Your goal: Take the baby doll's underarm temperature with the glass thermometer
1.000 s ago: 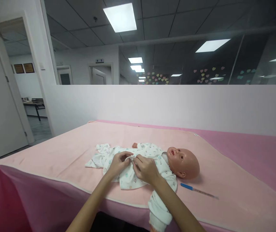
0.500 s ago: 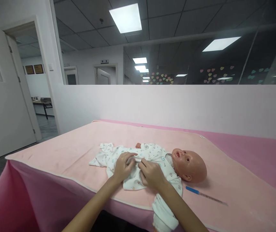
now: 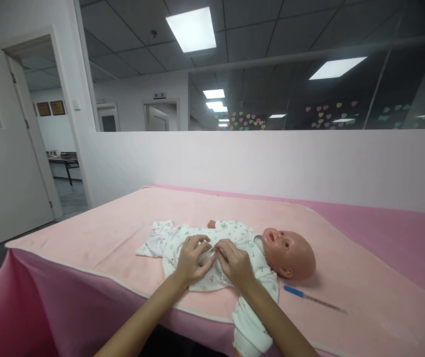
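Observation:
A baby doll (image 3: 290, 253) lies on its back, its head to the right, dressed in a white printed baby top (image 3: 212, 283) and matching trousers (image 3: 155, 244). Over the doll's belly, my left hand (image 3: 193, 260) has its fingers curled at the top's front, the thumb somewhat apart. Close beside it, my right hand (image 3: 237, 263) pinches the cloth at the same spot. A thin white bit, perhaps a tie of the top, shows between my fingertips; its exact form is too small to tell. The doll's near sleeve (image 3: 251, 325) hangs over the table's front edge, partly behind my right forearm.
A thin clear stick with a blue end (image 3: 293, 291) lies right of the doll's shoulder. Beneath everything spreads a pale pink blanket (image 3: 116, 218) over a darker pink cover (image 3: 394, 238). Behind the table stands a white wall (image 3: 272, 163) with a window above; an open door (image 3: 12, 163) is at left.
My left thumb has moved down and away from its fingers. My right fingers have shifted slightly and straightened a little at the cloth. The doll lies as before; the view has shifted slightly.

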Demonstrator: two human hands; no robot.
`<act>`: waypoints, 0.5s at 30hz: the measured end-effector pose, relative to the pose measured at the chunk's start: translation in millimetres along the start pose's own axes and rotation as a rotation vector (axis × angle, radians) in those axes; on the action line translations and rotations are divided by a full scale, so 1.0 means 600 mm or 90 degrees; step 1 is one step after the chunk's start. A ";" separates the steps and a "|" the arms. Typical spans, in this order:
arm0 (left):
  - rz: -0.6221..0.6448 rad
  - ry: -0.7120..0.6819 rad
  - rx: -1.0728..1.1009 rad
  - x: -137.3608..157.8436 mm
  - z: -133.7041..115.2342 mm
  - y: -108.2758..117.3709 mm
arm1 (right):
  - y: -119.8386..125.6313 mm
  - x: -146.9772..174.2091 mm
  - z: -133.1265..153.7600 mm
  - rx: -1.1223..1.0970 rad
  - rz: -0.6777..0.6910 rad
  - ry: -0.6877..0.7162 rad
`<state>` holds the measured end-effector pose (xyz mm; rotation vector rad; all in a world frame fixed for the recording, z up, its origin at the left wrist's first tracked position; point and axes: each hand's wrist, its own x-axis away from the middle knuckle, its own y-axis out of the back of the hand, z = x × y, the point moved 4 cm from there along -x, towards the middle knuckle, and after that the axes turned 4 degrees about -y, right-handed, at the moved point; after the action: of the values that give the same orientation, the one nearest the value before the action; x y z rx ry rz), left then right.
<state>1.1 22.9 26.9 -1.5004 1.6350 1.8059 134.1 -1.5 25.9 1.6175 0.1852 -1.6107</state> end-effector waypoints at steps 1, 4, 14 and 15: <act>0.000 0.001 -0.009 0.000 0.000 -0.001 | 0.000 0.000 0.000 -0.005 0.002 -0.002; -0.035 0.024 -0.010 0.000 0.005 0.002 | 0.002 -0.001 -0.001 -0.015 0.008 -0.024; -0.034 0.100 -0.030 -0.005 0.012 0.011 | -0.004 0.001 -0.007 -0.027 0.038 -0.066; 0.001 0.068 -0.031 -0.007 0.006 0.005 | -0.004 0.002 -0.008 -0.029 0.040 -0.070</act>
<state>-1.3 26.8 31.3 -1.6429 1.6522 1.8080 136.4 2.6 23.3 1.4826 0.1121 -1.6306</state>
